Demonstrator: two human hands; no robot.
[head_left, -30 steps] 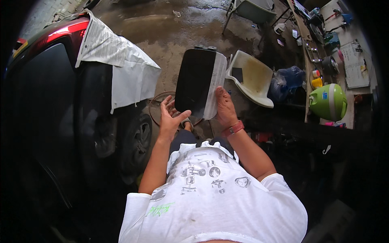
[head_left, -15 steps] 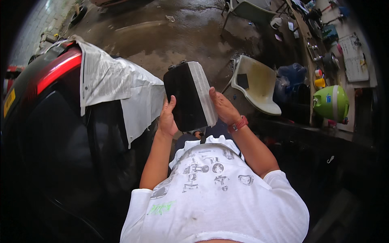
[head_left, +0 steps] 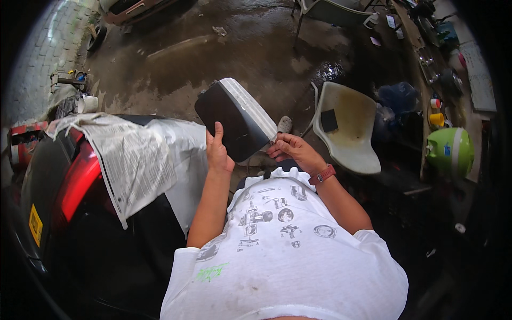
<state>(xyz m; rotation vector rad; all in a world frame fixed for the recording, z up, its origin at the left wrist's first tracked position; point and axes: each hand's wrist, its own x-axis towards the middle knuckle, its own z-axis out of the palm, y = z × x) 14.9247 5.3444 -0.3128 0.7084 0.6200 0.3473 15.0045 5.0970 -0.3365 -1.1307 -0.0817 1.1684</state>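
A flat black panel with round corners (head_left: 226, 120) is in the middle of the frame, a bit above the white shirt with grey drawings on it (head_left: 288, 266); the panel leans, with its top toward the upper left; a long silver-white strip (head_left: 248, 101) runs along its right edge.

The left hand (head_left: 217, 154) is at the panel's lower left side; its thumb points up over the front, and the hand is partly open around the edge; most of its other fingers are hard to see, so I cannot tell how far they bend. The right hand (head_left: 300, 153) is at the panel's lower right corner; its fingers are curled and nearly closed, with the tips at the end of the strip; I cannot tell how tightly they pinch; a dark red watch (head_left: 322, 175) is on that wrist.

At the left of the frame is a dark car with a long red light (head_left: 77, 184); a wrinkled white printed sheet (head_left: 133, 165) hangs over it; to the right of the hands is a dirty cream plastic chair (head_left: 352, 133), with a small dark square (head_left: 329, 121) on its seat; near the right edge are a round green tub with a pale band (head_left: 445, 152) and a small yellow cup (head_left: 437, 119).
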